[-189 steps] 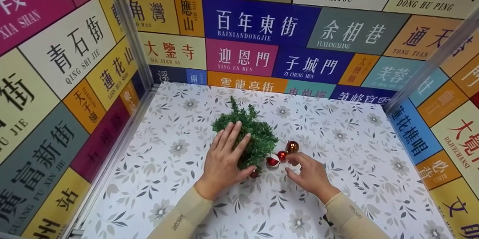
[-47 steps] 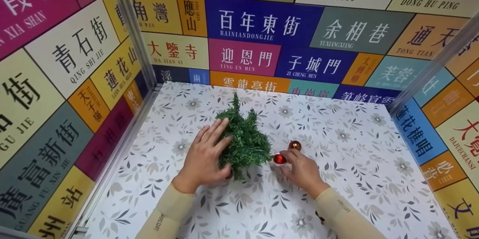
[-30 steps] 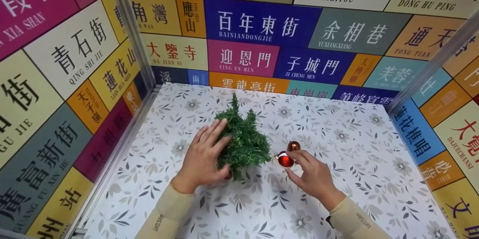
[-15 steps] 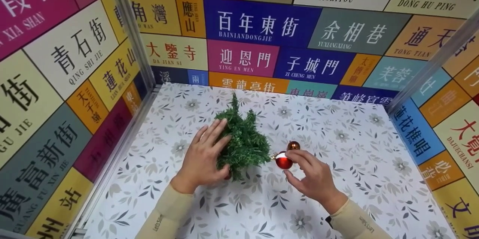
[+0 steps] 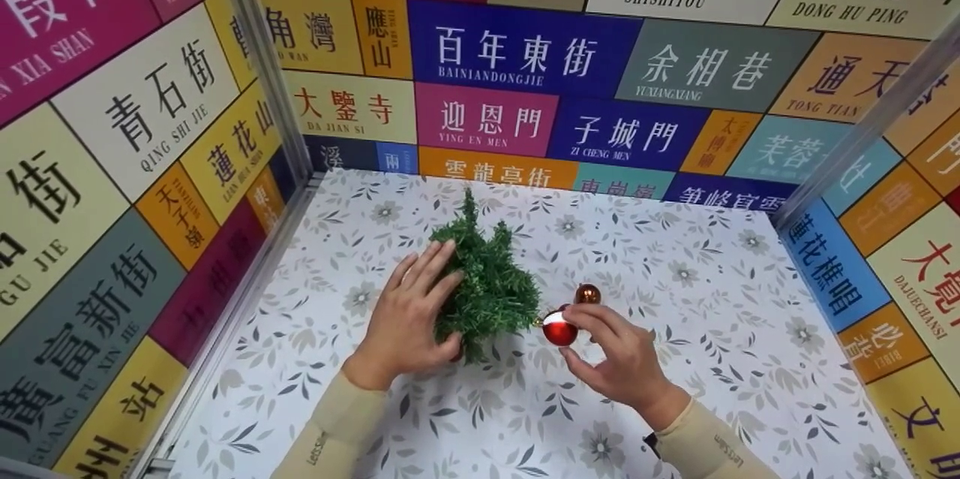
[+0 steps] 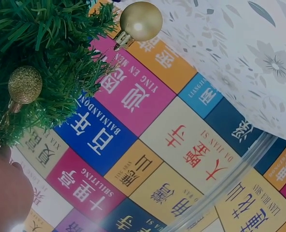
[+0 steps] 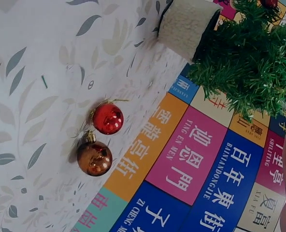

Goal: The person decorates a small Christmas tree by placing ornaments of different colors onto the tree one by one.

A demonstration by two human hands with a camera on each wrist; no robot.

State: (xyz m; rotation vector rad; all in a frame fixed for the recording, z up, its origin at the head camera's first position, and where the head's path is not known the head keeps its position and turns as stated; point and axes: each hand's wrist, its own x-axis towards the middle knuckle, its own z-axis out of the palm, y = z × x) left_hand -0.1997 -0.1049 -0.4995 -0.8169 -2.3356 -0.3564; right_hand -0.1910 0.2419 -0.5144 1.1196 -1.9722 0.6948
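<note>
A small green Christmas tree [image 5: 491,287] stands on the table, its fleece-wrapped base [image 7: 186,26] visible in the right wrist view. My left hand [image 5: 409,314] rests on the tree's left side, fingers extended along the branches and thumb lower down. Between the fingers and thumb of my right hand [image 5: 626,359] is a red and white bauble [image 5: 559,329], its gold cap facing the tree's right edge. A shiny gold bauble [image 6: 141,21] and a glittery gold one [image 6: 25,84] hang from branches in the left wrist view.
On the patterned tabletop [image 5: 750,359], a bronze bauble [image 5: 588,294] and a small red bauble [image 7: 108,118] lie beyond my right hand. Panels printed with street names [image 5: 525,43] wall in the back and sides, with metal posts [image 5: 262,58] at the corners.
The tree has shifted left with my left hand and stands straighter than at first. My right hand has picked up the red and white bauble, lately bringing it slightly left toward the branches.
</note>
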